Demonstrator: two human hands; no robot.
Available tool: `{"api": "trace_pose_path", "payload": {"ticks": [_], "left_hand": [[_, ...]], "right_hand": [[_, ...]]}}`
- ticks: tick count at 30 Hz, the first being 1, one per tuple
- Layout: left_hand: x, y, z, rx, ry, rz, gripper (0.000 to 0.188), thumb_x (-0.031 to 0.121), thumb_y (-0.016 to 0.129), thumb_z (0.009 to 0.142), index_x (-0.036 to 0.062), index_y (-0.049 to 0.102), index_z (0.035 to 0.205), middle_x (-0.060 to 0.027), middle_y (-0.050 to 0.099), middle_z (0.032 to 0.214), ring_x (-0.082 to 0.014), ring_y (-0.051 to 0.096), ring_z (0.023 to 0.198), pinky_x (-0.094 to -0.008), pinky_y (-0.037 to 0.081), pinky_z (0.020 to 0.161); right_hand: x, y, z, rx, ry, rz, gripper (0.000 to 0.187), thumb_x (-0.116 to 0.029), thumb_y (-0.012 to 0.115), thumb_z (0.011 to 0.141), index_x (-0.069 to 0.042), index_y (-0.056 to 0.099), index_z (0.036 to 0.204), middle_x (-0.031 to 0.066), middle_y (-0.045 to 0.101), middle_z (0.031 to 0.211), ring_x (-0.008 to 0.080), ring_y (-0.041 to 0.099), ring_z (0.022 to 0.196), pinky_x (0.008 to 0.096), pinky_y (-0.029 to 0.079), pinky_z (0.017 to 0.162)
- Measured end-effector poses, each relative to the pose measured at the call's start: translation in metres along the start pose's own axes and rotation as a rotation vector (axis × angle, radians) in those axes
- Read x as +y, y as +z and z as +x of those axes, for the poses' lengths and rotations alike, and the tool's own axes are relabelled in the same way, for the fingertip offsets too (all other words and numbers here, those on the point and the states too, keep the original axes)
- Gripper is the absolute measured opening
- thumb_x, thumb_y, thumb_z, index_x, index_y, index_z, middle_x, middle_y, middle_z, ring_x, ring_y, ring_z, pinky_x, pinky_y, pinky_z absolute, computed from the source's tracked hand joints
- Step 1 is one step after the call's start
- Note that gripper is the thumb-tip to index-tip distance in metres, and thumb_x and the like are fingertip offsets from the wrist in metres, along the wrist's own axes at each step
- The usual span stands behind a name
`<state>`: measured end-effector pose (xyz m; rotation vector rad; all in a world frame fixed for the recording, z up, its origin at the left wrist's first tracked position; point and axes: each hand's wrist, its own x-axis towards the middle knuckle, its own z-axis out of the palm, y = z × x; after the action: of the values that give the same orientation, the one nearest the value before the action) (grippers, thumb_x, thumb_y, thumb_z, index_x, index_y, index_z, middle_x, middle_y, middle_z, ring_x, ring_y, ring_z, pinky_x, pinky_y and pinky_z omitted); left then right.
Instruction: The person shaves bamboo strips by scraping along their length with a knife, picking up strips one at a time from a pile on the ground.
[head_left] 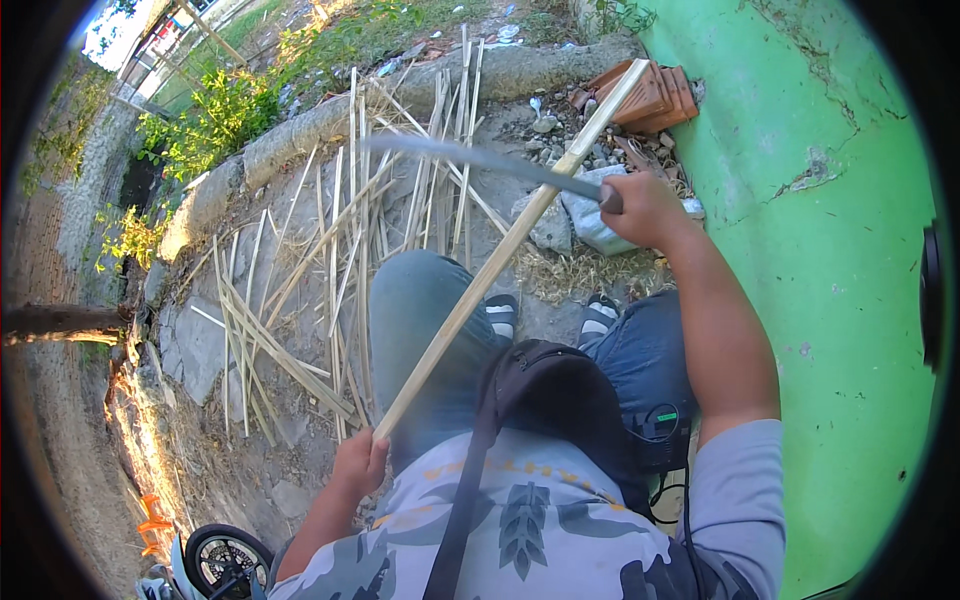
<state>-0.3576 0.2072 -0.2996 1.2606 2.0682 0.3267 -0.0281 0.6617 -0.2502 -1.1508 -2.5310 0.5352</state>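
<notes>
My left hand (358,463) is closed around the lower end of a long pale bamboo strip (482,290). The strip slants up and away to the right, across my bent knees. In my closed right hand (645,210) is the handle of a machete (460,152), its long grey blade pointing left and slightly blurred. The blade crosses the strip near its upper part; whether the two touch I cannot tell. Many loose bamboo strips (335,240) lie in a crisscross heap on the ground beyond and left of my knees.
A green wall (800,300) rises close on my right. Hollow orange bricks (655,98), rubble and a pale sack (595,225) lie by it. A low concrete curb (300,135) borders the ground ahead. Behind on the left stands a motorcycle wheel (225,560). A black bag (545,385) rests at my waist.
</notes>
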Motion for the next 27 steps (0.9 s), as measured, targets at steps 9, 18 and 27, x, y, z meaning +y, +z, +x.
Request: {"api": "trace_pose_path", "payload": {"ticks": [9,18,27], "left_hand": [[0.003,0.013,0.009,0.052,0.043,-0.06,0.046,0.045,0.049,0.099,0.0025,0.054,0.083,-0.021,0.06,0.067,-0.0444,0.062,0.068,-0.0464,0.048,0.06],[-0.015,0.01,0.01,0.069,0.059,-0.084,0.05,0.05,0.048,0.097,0.0019,0.053,0.082,-0.0221,0.058,0.065,-0.0465,0.061,0.067,-0.049,0.047,0.059],[0.007,0.002,-0.012,0.106,0.052,-0.011,0.05,0.05,0.055,0.094,0.0006,0.055,0.085,-0.0236,0.058,0.067,-0.0442,0.062,0.066,-0.0472,0.047,0.059]], "right_hand": [[0.051,-0.004,0.006,0.022,0.242,0.176,0.016,-0.019,0.067,0.077,-0.005,0.065,0.085,0.0183,0.065,0.077,0.036,0.064,0.073,0.0433,0.05,0.069],[-0.001,-0.015,0.005,-0.04,-0.051,-0.064,0.018,-0.021,0.069,0.076,-0.006,0.067,0.087,0.0188,0.066,0.076,0.0372,0.065,0.077,0.0457,0.05,0.07],[0.031,-0.03,-0.014,0.117,0.284,0.241,0.021,-0.021,0.07,0.077,-0.002,0.066,0.085,0.0179,0.067,0.079,0.0371,0.065,0.077,0.044,0.05,0.071]]}}
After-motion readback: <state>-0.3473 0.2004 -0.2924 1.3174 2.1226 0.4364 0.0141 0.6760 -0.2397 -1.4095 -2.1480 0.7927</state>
